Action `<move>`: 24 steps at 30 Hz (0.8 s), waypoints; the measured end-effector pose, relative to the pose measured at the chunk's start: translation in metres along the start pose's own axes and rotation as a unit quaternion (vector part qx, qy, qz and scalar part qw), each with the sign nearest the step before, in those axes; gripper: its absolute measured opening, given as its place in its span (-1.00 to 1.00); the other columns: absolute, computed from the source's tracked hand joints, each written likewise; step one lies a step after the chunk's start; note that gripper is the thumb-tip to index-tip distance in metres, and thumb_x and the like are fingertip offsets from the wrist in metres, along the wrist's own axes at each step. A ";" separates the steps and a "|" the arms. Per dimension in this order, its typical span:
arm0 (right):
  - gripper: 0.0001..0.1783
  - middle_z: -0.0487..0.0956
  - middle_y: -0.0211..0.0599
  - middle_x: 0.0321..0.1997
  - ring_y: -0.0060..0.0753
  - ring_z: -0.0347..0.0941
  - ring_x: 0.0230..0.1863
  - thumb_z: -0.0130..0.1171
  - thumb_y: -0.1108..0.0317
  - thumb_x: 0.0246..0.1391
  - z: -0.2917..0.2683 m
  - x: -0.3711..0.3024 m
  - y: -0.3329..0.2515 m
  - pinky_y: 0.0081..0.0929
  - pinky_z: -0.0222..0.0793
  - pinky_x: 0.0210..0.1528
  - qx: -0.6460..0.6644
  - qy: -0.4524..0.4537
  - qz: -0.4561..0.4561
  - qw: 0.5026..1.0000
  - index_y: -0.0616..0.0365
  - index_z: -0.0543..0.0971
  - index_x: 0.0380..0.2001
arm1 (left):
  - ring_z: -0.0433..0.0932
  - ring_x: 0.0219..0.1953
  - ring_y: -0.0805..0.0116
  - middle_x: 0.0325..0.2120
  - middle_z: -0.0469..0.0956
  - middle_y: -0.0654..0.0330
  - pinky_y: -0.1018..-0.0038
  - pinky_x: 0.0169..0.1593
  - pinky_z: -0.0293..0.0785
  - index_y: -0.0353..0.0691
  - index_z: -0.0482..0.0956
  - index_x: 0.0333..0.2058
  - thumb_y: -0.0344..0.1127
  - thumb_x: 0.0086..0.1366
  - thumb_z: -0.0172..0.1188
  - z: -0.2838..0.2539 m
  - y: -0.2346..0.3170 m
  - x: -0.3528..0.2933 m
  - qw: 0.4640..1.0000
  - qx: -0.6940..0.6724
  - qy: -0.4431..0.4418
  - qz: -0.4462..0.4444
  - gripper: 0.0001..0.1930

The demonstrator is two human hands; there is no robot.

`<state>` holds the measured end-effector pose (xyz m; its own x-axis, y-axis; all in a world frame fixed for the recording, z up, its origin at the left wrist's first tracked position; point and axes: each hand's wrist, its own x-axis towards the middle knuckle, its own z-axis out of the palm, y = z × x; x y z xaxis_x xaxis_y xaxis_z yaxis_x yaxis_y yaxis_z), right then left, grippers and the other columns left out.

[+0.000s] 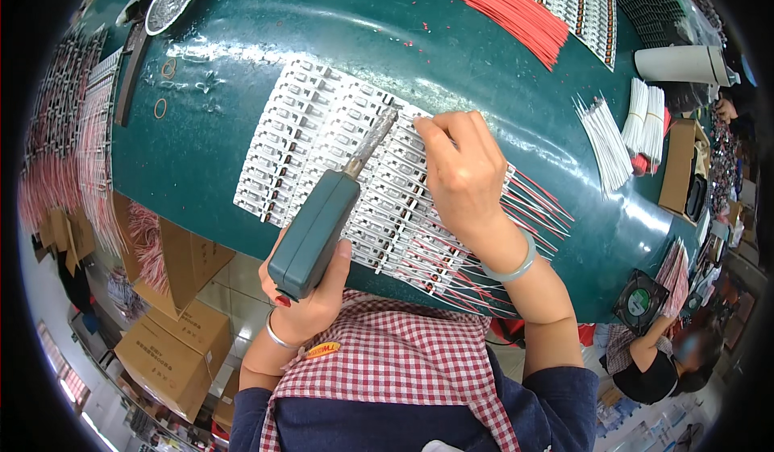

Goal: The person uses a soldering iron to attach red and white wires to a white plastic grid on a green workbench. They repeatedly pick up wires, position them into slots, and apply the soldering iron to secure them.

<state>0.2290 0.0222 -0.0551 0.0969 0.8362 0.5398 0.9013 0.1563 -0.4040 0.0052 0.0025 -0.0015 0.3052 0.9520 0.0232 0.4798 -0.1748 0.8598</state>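
My left hand [318,303] is wrapped round the green handle of a soldering gun [316,230], whose silvery tip slants up and right over the boards. Beneath it lies a panel of white circuit boards [278,137], set in rows with small parts on them. Close to the tip, at the panel's far edge, the thumb and forefinger of my right hand [468,170] are pinched together. What they hold, if anything, is too small to make out. Red and white wires [532,202] stick out from the panel's right side, partly beneath my right wrist.
Red wires [520,20] lie beside more boards [601,16] at the far right, with white wires [605,145] nearer. A dish of grey metal bits [173,2] and rubber bands [161,109] are left. A fan [641,299] sits right, near another person [657,363].
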 end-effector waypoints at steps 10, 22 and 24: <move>-0.75 0.46 -0.29 -0.42 -0.28 0.42 -0.36 0.24 0.57 -0.28 0.003 -0.001 0.001 -0.41 0.40 -0.40 -0.009 0.005 -0.007 1.000 0.29 0.63 -0.38 | 0.55 -0.51 0.29 -0.43 0.57 0.06 0.48 -0.44 0.46 -0.43 0.61 -0.34 -0.59 0.07 0.34 0.005 0.005 0.012 0.999 0.020 -0.006 0.041 -0.85; -0.81 0.41 -0.29 -0.44 -0.27 0.40 -0.38 0.22 0.55 -0.24 0.003 -0.002 0.001 -0.38 0.36 -0.44 -0.025 0.005 -0.006 1.000 0.26 0.59 -0.41 | 0.60 -0.36 0.19 -0.31 0.62 0.07 0.35 -0.32 0.45 -0.32 0.68 -0.20 -0.46 0.14 0.36 -0.010 -0.016 -0.007 0.980 0.148 -0.044 0.123 -0.77; -0.82 0.40 -0.29 -0.44 -0.28 0.39 -0.38 0.21 0.53 -0.22 0.002 -0.005 0.002 -0.38 0.35 -0.45 -0.037 0.002 -0.004 0.999 0.24 0.57 -0.42 | 0.60 -0.29 0.19 -0.28 0.63 0.10 0.32 -0.21 0.41 -0.29 0.67 -0.17 -0.41 0.17 0.36 -0.010 -0.021 -0.014 0.970 0.183 -0.053 0.149 -0.76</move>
<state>0.2298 0.0190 -0.0599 0.0911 0.8326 0.5463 0.9307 0.1240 -0.3442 -0.0176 -0.0048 -0.0145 0.5492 0.8174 0.1741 0.6116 -0.5350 0.5828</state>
